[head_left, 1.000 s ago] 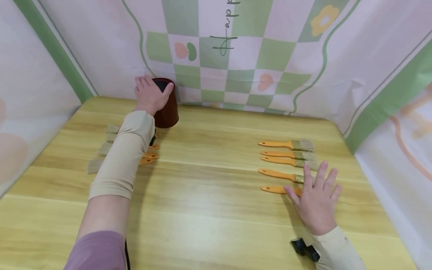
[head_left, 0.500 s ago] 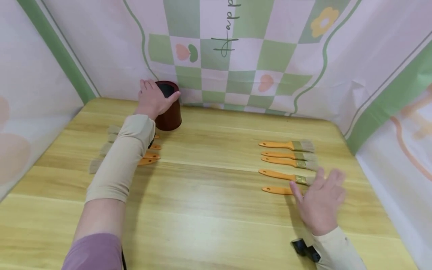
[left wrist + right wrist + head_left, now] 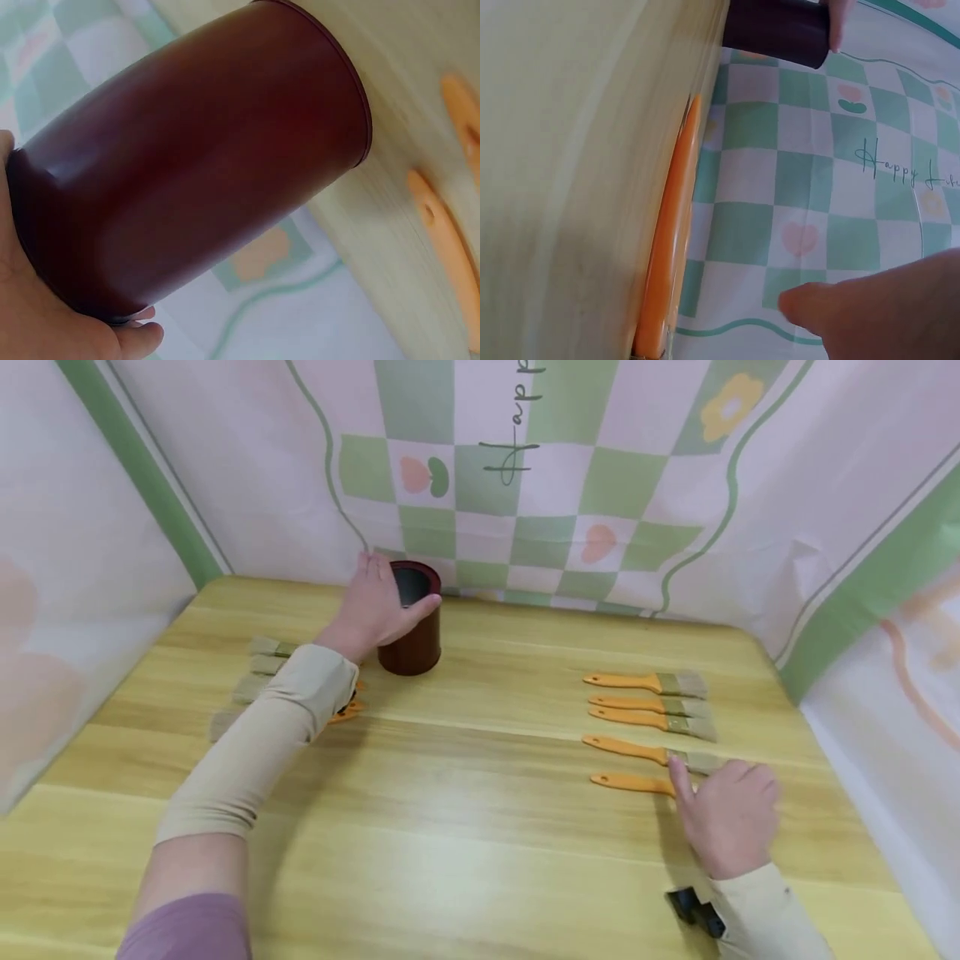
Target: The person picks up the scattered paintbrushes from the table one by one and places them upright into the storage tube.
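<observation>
My left hand (image 3: 371,610) grips a dark red-brown cylindrical holder (image 3: 416,643) by its upper rim, the thumb on the near right side and the fingers on the far left. The holder stands open end up near the back of the table; its smooth side (image 3: 202,157) fills much of the left wrist view. My right hand (image 3: 731,818) is over the bristle end of the nearest paintbrush (image 3: 632,783), hiding that end. In the right wrist view, my right thumb (image 3: 810,307) stands apart from an orange brush handle (image 3: 667,240), and nothing shows in the hand.
Several orange-handled paintbrushes (image 3: 618,681) lie in a column on the right, bristles pointing right. Another group of brushes (image 3: 251,687) lies at the left, bristles pointing left, partly under my left forearm. A checked cloth (image 3: 487,543) hangs behind the table's back edge.
My left hand has moved the holder rightward and nearer to me. My right hand's fingers, spread wide before, are now drawn in, and the hand stays near the closest brush.
</observation>
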Action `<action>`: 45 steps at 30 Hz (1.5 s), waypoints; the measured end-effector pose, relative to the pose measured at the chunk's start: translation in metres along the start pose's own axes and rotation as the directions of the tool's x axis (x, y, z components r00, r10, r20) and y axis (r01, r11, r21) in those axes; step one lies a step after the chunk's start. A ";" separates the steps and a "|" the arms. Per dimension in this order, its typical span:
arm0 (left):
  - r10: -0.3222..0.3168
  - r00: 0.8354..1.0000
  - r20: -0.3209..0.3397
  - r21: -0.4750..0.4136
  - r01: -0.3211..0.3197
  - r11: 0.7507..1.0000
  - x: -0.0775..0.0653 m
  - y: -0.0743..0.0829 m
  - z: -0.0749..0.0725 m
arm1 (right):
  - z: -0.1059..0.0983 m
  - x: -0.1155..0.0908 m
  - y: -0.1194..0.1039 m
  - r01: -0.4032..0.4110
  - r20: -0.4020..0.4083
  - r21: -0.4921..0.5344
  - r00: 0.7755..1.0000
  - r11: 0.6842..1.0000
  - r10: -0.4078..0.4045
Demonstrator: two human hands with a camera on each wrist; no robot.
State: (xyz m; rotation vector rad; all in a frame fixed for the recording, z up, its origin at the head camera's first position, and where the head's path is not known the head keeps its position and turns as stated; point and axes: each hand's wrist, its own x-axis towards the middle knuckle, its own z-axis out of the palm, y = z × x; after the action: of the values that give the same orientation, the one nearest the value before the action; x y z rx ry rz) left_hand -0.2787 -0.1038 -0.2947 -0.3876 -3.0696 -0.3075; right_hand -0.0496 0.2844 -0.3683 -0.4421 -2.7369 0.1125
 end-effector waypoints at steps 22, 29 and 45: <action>0.197 0.976 -0.092 -0.146 -0.209 0.967 -0.039 0.034 0.019 | -0.003 0.043 0.039 0.109 0.707 -0.105 0.708 0.989 -0.003; 0.193 0.976 -0.099 -0.122 -0.205 0.971 -0.042 0.031 0.016 | -0.006 0.046 0.043 0.095 0.728 -0.103 0.685 0.990 0.010; 0.211 0.975 -0.070 -0.104 -0.217 0.971 -0.045 0.030 0.011 | -0.007 0.037 0.032 0.107 0.733 -0.039 0.679 0.994 -0.044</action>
State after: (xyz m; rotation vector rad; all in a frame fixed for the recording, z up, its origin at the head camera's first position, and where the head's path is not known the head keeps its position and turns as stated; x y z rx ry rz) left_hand -0.2274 -0.0838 -0.3021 -0.6955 -2.9261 -0.4723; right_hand -0.0706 0.3268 -0.3535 -0.3493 -3.5710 0.1968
